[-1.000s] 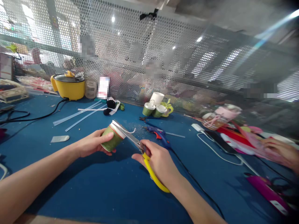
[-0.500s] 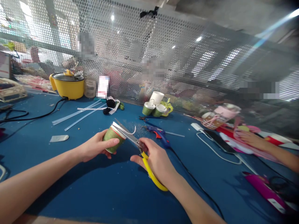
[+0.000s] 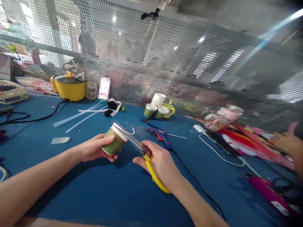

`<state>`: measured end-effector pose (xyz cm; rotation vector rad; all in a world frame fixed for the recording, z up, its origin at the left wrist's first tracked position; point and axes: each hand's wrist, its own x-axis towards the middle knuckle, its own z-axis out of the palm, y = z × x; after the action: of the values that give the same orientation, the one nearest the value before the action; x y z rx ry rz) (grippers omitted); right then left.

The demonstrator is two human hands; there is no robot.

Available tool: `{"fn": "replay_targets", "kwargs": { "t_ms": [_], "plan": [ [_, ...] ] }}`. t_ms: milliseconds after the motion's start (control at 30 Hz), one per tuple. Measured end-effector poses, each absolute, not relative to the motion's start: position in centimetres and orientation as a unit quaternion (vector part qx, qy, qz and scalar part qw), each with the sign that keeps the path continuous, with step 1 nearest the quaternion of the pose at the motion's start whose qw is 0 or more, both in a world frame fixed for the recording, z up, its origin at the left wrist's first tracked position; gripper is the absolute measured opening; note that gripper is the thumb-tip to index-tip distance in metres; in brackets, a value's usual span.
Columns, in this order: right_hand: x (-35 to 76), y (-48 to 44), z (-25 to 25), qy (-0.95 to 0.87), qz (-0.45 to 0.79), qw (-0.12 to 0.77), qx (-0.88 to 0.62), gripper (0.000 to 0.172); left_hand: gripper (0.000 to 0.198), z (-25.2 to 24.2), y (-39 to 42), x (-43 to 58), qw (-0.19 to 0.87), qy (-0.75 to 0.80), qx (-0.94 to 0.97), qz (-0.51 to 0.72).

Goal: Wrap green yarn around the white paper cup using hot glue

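Note:
My left hand (image 3: 99, 148) is wrapped round a green paper cup (image 3: 113, 142) with a white upper band and a thin red line. The cup is tilted, its mouth towards the upper right. In my right hand (image 3: 159, 159) are scissors with yellow handles (image 3: 155, 179). Their blades lie along the cup's rim and look closed or nearly so. A thin white strip (image 3: 132, 131) curls off the rim beside the blades. Both hands are above the blue table (image 3: 94, 195).
A blue glue gun (image 3: 163, 137) and pliers (image 3: 151, 122) lie beyond my right hand. Farther back stand small green-and-white cups (image 3: 156, 108), a phone (image 3: 104, 88) and a yellow electric pot (image 3: 71, 88). Clear glue sticks (image 3: 78, 115) lie left. Another person's hand (image 3: 284, 143) holds pink material at right.
The cup has turned slightly in my left hand, and my thumb now sits farther left on it. The scissor blades have closed more. The other person's hand has lifted pink material rightward.

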<state>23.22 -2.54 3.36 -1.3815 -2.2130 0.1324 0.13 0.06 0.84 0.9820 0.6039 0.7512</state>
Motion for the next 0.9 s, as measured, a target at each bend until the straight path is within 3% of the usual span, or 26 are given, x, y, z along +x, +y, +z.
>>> {"fn": "replay_targets", "kwargs": {
  "t_ms": [167,600,900],
  "plan": [
    [23.1,-2.4,3.3,-0.822,0.040,0.243,-0.513,0.046,0.052,0.8,-0.2,0.5,0.734,0.312,0.487,0.355],
    [23.1,-2.5,3.3,-0.817,0.005,0.245,-0.522,0.038,0.049,1.0,-0.1,0.4,0.676,0.366,0.521,0.371],
    [23.2,-2.5,3.5,-0.819,0.028,0.255,-0.513,0.039,0.055,1.1,0.2,-0.1,0.742,0.300,0.478,0.362]
  ]
}}
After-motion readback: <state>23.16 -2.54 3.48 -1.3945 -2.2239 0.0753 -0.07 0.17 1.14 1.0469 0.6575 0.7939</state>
